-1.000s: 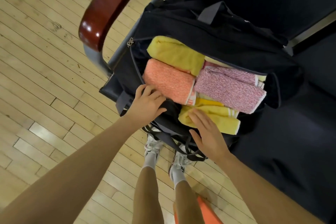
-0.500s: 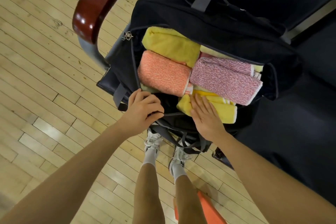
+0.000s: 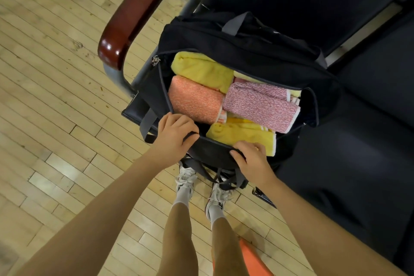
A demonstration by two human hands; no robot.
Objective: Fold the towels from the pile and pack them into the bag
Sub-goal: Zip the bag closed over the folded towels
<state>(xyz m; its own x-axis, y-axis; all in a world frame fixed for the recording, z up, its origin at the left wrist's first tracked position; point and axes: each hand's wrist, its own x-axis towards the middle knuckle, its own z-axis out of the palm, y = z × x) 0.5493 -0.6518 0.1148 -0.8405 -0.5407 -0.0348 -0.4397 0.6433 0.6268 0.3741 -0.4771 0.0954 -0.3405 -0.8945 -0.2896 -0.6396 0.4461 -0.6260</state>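
Observation:
A black duffel bag (image 3: 246,36) sits open on a dark seat. Inside lie folded towels: a yellow one (image 3: 201,68) at the back left, an orange one (image 3: 195,98) in front of it, a pink speckled one (image 3: 259,105) on the right and a yellow one (image 3: 244,132) at the front. My left hand (image 3: 173,133) grips the bag's near edge at its left end. My right hand (image 3: 252,159) grips the same near flap further right, with the fingers curled over it beside the front yellow towel.
A glossy red-brown armrest (image 3: 136,11) on a grey metal frame stands left of the bag. More dark seat (image 3: 358,163) stretches to the right. The bag's grey straps (image 3: 215,175) hang over the seat's front edge above my shoes on the wooden floor (image 3: 56,107).
My right hand has left the front yellow towel and taken hold of the bag's near flap. The flap is pulled up across the front of the opening. My left hand keeps its grip.

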